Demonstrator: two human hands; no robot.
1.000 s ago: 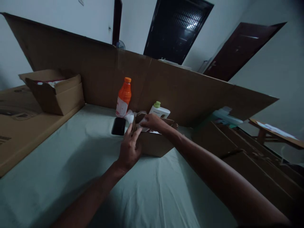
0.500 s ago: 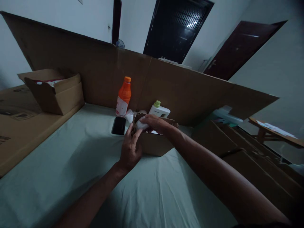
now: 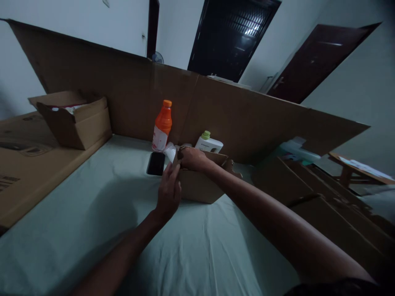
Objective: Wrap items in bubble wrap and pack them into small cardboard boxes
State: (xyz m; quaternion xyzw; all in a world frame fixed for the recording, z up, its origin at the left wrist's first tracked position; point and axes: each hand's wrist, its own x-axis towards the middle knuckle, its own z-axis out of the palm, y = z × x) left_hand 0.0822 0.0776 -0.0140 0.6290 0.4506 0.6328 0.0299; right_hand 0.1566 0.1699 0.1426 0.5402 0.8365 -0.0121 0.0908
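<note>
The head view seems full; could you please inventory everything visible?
Cloth: 1, pale green, foreground
Small box: 1, brown, on cloth
Phone: 1, black, left of small box
Orange bottle: 1, orange, beyond phone
White bottle: 1, white, behind small box
Crumpled plastic: count unclear, whitish, beside small box
Panel: 1, brown, across back
Open carton: 1, brown, upper left
Large carton: 1, brown, left
Right cartons: count unclear, brown, right
Plastic items: count unclear, pale, atop right cartons
Table: 1, brown, far right
Walls: count unclear, whitish, background
Doors: at least 2, black and dark red, background
Fan: 1, bluish, beyond panel
Left hand: 1, bare, at small box's left end
Right hand: 1, bare, fingertips hidden in small box
</note>
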